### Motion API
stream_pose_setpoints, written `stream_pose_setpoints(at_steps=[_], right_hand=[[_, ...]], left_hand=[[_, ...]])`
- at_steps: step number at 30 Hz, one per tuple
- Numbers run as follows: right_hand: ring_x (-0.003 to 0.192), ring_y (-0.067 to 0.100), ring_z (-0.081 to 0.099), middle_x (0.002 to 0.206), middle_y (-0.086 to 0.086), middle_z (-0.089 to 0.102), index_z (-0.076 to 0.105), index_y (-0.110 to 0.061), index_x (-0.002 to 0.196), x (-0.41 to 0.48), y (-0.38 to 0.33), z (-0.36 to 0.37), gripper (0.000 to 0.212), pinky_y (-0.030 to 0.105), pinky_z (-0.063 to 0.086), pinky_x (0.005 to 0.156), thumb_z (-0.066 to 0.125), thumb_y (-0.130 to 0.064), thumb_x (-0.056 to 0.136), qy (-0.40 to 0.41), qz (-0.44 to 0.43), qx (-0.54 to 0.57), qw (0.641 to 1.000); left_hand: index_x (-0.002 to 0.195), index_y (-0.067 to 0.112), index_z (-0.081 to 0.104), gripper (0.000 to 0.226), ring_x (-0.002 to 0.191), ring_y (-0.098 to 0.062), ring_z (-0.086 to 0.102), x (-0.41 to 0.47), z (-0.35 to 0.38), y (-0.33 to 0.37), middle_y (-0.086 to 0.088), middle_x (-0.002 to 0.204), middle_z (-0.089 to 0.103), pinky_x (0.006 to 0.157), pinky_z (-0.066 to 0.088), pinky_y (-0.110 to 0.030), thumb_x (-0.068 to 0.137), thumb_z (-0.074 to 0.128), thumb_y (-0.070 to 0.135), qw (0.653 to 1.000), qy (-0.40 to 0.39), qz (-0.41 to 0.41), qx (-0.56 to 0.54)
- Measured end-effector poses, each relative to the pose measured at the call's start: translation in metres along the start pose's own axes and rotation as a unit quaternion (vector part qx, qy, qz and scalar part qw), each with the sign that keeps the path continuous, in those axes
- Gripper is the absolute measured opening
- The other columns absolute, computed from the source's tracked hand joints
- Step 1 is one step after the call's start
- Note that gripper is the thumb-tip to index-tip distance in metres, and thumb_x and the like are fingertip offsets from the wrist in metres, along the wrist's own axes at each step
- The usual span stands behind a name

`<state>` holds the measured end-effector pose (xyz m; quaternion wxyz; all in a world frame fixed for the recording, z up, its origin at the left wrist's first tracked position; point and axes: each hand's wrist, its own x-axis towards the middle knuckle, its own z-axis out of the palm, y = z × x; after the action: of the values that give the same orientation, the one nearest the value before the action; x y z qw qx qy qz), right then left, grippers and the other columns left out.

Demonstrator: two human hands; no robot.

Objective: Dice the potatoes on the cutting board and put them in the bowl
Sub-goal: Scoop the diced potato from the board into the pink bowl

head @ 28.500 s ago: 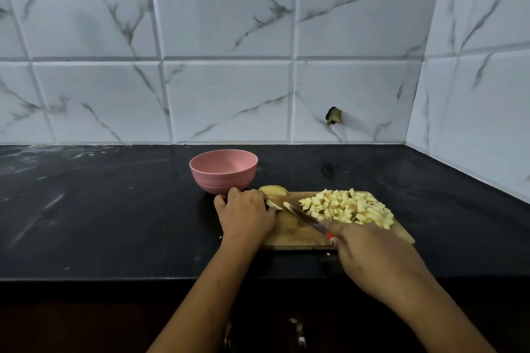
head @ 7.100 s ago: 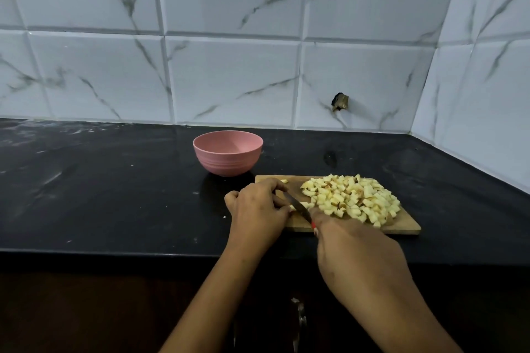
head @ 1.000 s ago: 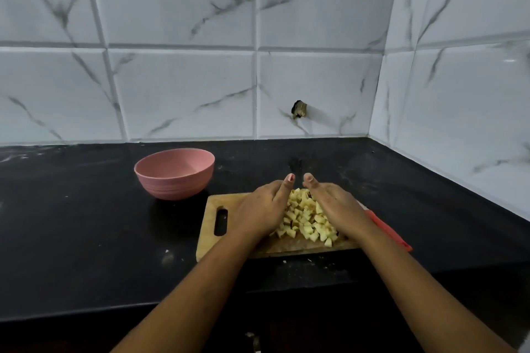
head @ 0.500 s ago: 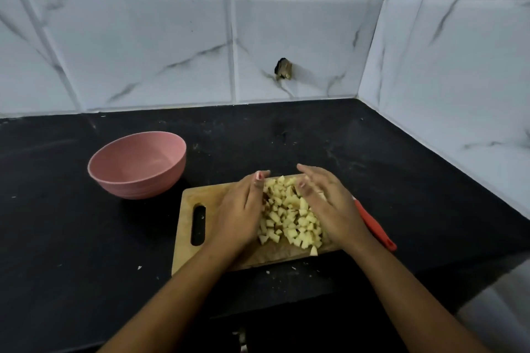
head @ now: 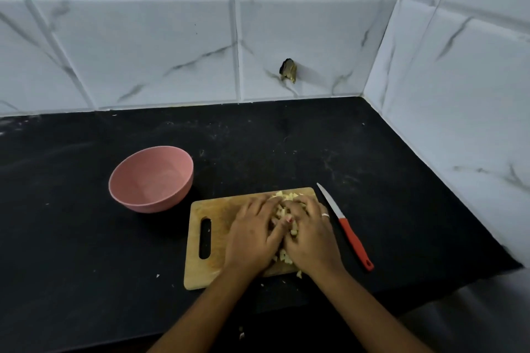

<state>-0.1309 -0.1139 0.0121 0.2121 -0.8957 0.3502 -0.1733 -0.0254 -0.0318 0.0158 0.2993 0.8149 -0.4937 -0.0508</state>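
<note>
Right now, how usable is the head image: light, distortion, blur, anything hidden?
Head view: dim with a bluish cast and no glare; the wide angle bends the tile lines toward the edges; the black counter swallows shadows; slightly soft overall, no clear motion smear; the left hand and right hand cover most of the dice on the board; bowl and knife show clearly.

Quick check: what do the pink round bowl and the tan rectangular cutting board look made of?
Pink round bowl: probably matte plastic or fibre composite; dull, evenly coloured, no glare. Tan rectangular cutting board: wood or bamboo, unvarnished-looking; visible grain, worn cut marks.
</note>
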Motion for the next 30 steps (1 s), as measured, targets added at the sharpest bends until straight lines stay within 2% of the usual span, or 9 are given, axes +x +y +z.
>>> stream_pose_setpoints(at_steps=[5,8,11,15,20,24,28,30], right_hand=[[0.133,0.02,0.028,0.143,-0.007,0.034,0.053,-0.03,0.13,0.004,-0.003,0.003,0.042,0.032,0.038,0.101,0.042,-0.051,0.096,0.002,0.017,-0.009,1.0],[0.128,0.025,0.036,0.139,-0.002,0.042,0.058,-0.027,0.125,0.005,-0.006,0.003,0.052,0.037,0.039,0.1,0.03,-0.056,0.092,0.019,0.021,-0.008,1.0],[0.122,0.025,0.042,0.132,-0.001,0.048,0.061,-0.026,0.119,0.008,-0.007,0.003,0.06,0.037,0.04,0.096,0.021,-0.057,0.087,0.023,0.023,-0.015,0.999],[0.102,0.023,0.053,0.11,-0.002,0.057,0.067,-0.02,0.103,0.016,-0.009,0.005,0.05,0.033,0.046,0.08,0.028,-0.049,0.091,0.049,0.014,-0.011,0.999],[0.083,0.022,0.059,0.096,-0.001,0.062,0.069,-0.016,0.092,0.022,-0.012,0.008,0.042,0.032,0.048,0.067,0.036,-0.042,0.09,0.097,0.008,-0.018,0.995],[0.071,0.019,0.059,0.091,-0.003,0.062,0.068,-0.015,0.087,0.023,-0.01,0.01,0.036,0.027,0.045,0.057,0.041,-0.039,0.089,0.123,0.019,0.0,0.992],[0.062,0.012,0.056,0.079,-0.001,0.063,0.068,-0.01,0.08,0.031,-0.014,0.008,0.039,0.018,0.038,0.056,0.041,-0.036,0.088,0.161,0.018,0.015,0.987],[0.062,0.011,0.057,0.078,0.001,0.064,0.07,-0.009,0.081,0.035,-0.017,0.005,0.041,0.016,0.04,0.056,0.04,-0.036,0.089,0.174,0.018,0.024,0.984]], left_hand=[[0.139,0.028,0.043,0.08,0.13,-0.006,0.033,0.002,0.0,0.001,0.011,0.143,0.043,0.105,0.028,-0.025,0.083,0.012,0.075,0.999,-0.019,0.007,0.034],[0.137,0.026,0.046,0.078,0.128,-0.007,0.036,0.002,0.004,-0.001,0.008,0.14,0.046,0.106,0.032,-0.027,0.086,0.011,0.073,1.0,-0.007,0.009,0.028],[0.134,0.026,0.048,0.072,0.126,-0.005,0.036,0.002,0.005,-0.002,0.009,0.137,0.048,0.102,0.032,-0.024,0.089,0.01,0.068,1.0,-0.002,0.002,0.022],[0.128,0.024,0.051,0.074,0.118,-0.007,0.041,0.004,0.005,-0.002,0.008,0.128,0.052,0.097,0.037,-0.023,0.089,0.006,0.067,1.0,0.001,-0.017,0.008],[0.119,0.023,0.055,0.073,0.102,-0.004,0.037,0.012,0.005,-0.002,0.008,0.117,0.054,0.087,0.035,-0.022,0.088,0.005,0.067,1.0,-0.007,-0.023,-0.002],[0.115,0.024,0.056,0.086,0.096,-0.003,0.037,0.017,0.002,-0.003,0.009,0.112,0.056,0.084,0.033,-0.022,0.083,-0.005,0.075,1.0,-0.016,-0.02,-0.018],[0.109,0.021,0.062,0.068,0.095,-0.006,0.049,0.024,-0.001,-0.003,0.006,0.105,0.063,0.087,0.036,-0.023,0.089,0.01,0.061,0.998,-0.01,-0.012,-0.069],[0.107,0.019,0.065,0.063,0.095,-0.009,0.055,0.027,-0.003,-0.003,0.004,0.1,0.066,0.088,0.04,-0.024,0.091,0.015,0.055,0.995,0.005,-0.012,-0.099]])
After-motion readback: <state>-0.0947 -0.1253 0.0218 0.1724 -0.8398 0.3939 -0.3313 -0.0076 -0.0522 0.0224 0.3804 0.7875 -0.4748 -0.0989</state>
